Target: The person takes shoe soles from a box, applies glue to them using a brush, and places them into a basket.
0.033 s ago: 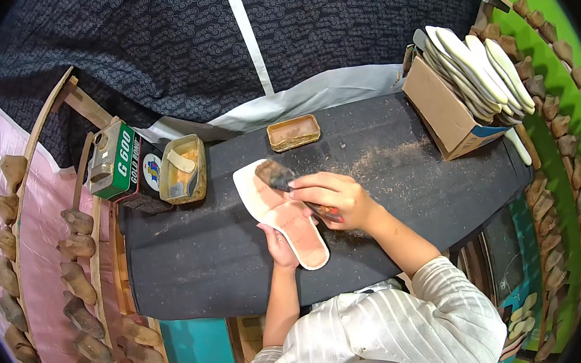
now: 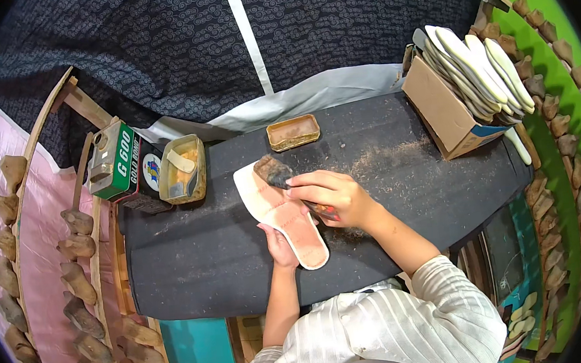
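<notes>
Over the dark table, my left hand (image 2: 280, 246) is closed on the near part of a pale sandal sole (image 2: 302, 239), its thumb on the edge. The sole has a white rim and a pinkish inner face, and its wide end points away to the left. A brush (image 2: 274, 171) with brown bristles and a dark handle is gripped in my right hand (image 2: 339, 198). Its bristles rest against or just over the wide end of the sole; contact is hard to make out. My left fingers are mostly hidden under the sole.
A small tan tray (image 2: 294, 133) lies beyond the sole. At left stand a green-and-black metal can (image 2: 119, 162) and a tub (image 2: 198, 189) holding yellowish stuff and a pale scraper. A cardboard box (image 2: 440, 109) of white soles stands at right. Wooden shoe lasts (image 2: 80, 283) line racks on both sides.
The brush and my right hand have shifted very slightly left and away across the sole's wide end. My left hand and the sole stay in place.
</notes>
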`<control>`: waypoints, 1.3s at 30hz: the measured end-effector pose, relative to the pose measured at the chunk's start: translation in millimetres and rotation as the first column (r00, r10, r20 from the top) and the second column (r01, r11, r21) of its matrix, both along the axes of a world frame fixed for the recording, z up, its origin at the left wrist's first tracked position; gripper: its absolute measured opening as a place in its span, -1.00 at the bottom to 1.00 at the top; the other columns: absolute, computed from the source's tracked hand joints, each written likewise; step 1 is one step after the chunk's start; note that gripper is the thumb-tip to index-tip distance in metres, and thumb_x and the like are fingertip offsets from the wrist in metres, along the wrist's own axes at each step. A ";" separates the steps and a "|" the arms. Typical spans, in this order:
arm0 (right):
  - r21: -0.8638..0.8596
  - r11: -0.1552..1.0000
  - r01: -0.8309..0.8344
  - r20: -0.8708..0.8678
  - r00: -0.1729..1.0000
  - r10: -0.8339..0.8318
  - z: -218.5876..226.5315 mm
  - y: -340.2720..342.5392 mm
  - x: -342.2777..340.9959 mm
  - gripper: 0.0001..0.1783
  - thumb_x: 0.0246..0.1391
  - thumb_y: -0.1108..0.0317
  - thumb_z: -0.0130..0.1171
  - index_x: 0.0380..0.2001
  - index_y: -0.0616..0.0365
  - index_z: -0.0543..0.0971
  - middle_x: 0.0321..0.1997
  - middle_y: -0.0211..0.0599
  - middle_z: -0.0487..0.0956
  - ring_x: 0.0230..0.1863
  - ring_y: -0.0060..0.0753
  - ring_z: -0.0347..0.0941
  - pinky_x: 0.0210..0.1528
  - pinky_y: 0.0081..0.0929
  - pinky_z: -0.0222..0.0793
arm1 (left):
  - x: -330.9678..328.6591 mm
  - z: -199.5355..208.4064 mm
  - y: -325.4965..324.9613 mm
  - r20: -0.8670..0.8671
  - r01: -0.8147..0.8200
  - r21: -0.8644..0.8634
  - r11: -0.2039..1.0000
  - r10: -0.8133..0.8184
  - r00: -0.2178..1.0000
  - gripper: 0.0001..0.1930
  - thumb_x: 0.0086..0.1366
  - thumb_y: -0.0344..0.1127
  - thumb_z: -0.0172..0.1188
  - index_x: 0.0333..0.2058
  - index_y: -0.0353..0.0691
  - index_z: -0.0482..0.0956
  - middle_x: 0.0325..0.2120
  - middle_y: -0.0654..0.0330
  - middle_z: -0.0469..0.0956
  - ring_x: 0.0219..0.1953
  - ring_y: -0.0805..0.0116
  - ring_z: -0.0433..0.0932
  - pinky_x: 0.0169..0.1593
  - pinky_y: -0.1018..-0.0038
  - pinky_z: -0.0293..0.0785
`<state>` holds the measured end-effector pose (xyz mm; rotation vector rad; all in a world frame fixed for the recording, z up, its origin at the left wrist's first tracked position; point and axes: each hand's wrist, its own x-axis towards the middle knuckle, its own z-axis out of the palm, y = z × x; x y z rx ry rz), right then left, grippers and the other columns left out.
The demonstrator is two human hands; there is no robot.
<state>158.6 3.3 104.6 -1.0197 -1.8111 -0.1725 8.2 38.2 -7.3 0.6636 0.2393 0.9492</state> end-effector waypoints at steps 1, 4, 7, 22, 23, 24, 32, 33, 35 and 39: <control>-0.001 1.000 0.003 -0.001 1.000 -0.003 -1.0 -0.8 0.7 -0.67 -0.32 0.36 0.27 -0.35 0.14 0.52 -0.19 -0.21 0.53 -0.25 -0.21 0.51 -0.22 -0.38 0.45 | 0.0 0.1 0.1 -0.020 0.019 0.062 0.998 -0.018 1.000 -0.22 0.21 0.36 -0.51 0.17 -0.14 0.07 0.04 0.16 0.29 0.00 0.25 0.36 0.02 0.28 0.32; -0.095 0.991 -0.093 0.019 0.995 0.095 -5.8 -1.3 1.1 -0.67 -0.34 0.48 0.27 -0.35 0.16 0.54 -0.23 -0.22 0.55 -0.27 -0.23 0.52 -0.25 -0.43 0.45 | -2.6 -16.0 10.1 0.437 0.163 0.049 0.986 -0.167 0.884 -0.21 0.21 0.36 -0.51 0.17 -0.17 0.08 0.04 0.15 0.30 0.00 0.21 0.36 0.01 0.28 0.33; -0.196 0.960 -0.202 -0.103 0.977 0.185 -5.5 -8.3 9.2 -0.68 -0.37 0.50 0.27 -0.38 0.16 0.54 -0.24 -0.21 0.55 -0.27 -0.23 0.53 -0.27 -0.43 0.46 | 1.5 -4.0 6.7 0.029 -0.139 -0.182 0.973 0.146 0.989 -0.20 0.21 0.36 -0.50 0.16 -0.19 0.09 0.05 0.13 0.29 0.02 0.18 0.35 0.00 0.26 0.34; -0.221 0.921 -0.320 -0.050 0.947 0.317 8.3 -3.0 -1.5 -0.77 -0.30 0.51 0.25 -0.43 0.18 0.55 -0.36 -0.27 0.57 -0.37 -0.23 0.53 -0.32 -0.42 0.46 | -8.6 -16.6 8.6 0.243 0.088 -0.045 0.995 -0.075 0.967 -0.28 0.24 0.32 -0.47 0.13 -0.14 0.15 -0.03 0.15 0.34 -0.04 0.28 0.37 -0.03 0.36 0.35; -0.195 0.931 -0.308 -0.078 0.951 0.298 7.8 -2.5 -0.4 -0.77 -0.31 0.52 0.25 -0.43 0.18 0.55 -0.37 -0.26 0.57 -0.36 -0.23 0.54 -0.32 -0.42 0.46 | -5.6 -11.5 6.6 0.272 0.086 -0.024 0.996 -0.076 0.959 -0.28 0.24 0.32 -0.45 0.13 -0.14 0.14 -0.02 0.16 0.33 -0.03 0.28 0.36 -0.01 0.36 0.34; -0.174 0.951 -0.257 -0.110 0.964 0.240 5.2 -0.8 -0.7 -0.76 -0.31 0.52 0.25 -0.42 0.18 0.55 -0.34 -0.27 0.57 -0.32 -0.23 0.53 -0.29 -0.43 0.46 | -3.4 -5.8 2.0 0.066 -0.016 -0.059 0.998 0.020 0.998 -0.28 0.24 0.32 -0.45 0.14 -0.13 0.13 -0.02 0.17 0.33 -0.04 0.29 0.36 0.01 0.37 0.31; -0.202 0.922 -0.331 -0.035 0.943 0.331 0.3 -1.2 -7.5 -0.73 -0.33 0.50 0.27 -0.41 0.19 0.55 -0.32 -0.25 0.56 -0.31 -0.22 0.53 -0.27 -0.41 0.46 | -11.4 -24.2 11.3 0.322 0.159 -0.092 0.983 -0.122 0.939 -0.30 0.24 0.32 -0.44 0.10 -0.11 0.18 -0.12 0.19 0.39 -0.12 0.29 0.42 -0.05 0.38 0.37; -0.204 0.921 -0.331 -0.035 0.943 0.331 -0.1 -1.9 -6.1 -0.73 -0.33 0.50 0.27 -0.41 0.19 0.55 -0.32 -0.25 0.56 -0.31 -0.22 0.53 -0.27 -0.41 0.46 | -11.1 -23.4 10.6 0.322 0.159 -0.094 0.983 -0.121 0.939 -0.30 0.24 0.32 -0.44 0.10 -0.11 0.18 -0.12 0.19 0.39 -0.12 0.29 0.42 -0.05 0.38 0.37; -0.252 0.907 -0.336 -0.072 0.942 0.329 0.9 -1.6 -3.9 -0.76 -0.32 0.51 0.26 -0.43 0.19 0.55 -0.32 -0.24 0.56 -0.31 -0.21 0.54 -0.28 -0.42 0.47 | -9.5 -16.5 8.2 0.163 0.070 -0.075 0.995 -0.057 0.985 -0.32 0.25 0.31 -0.45 0.09 -0.10 0.20 -0.11 0.19 0.39 -0.10 0.29 0.42 -0.02 0.35 0.36; -0.089 0.987 -0.133 -0.071 0.989 0.127 1.7 8.8 -8.6 -0.67 -0.31 0.47 0.24 -0.33 0.15 0.53 -0.23 -0.30 0.56 -0.22 -0.22 0.52 -0.22 -0.40 0.46 | -0.9 -1.9 -2.2 -0.057 -0.108 -0.051 0.993 0.105 0.993 -0.34 0.30 0.21 -0.47 0.13 -0.21 0.16 0.00 0.15 0.34 0.05 0.28 0.32 0.12 0.38 0.22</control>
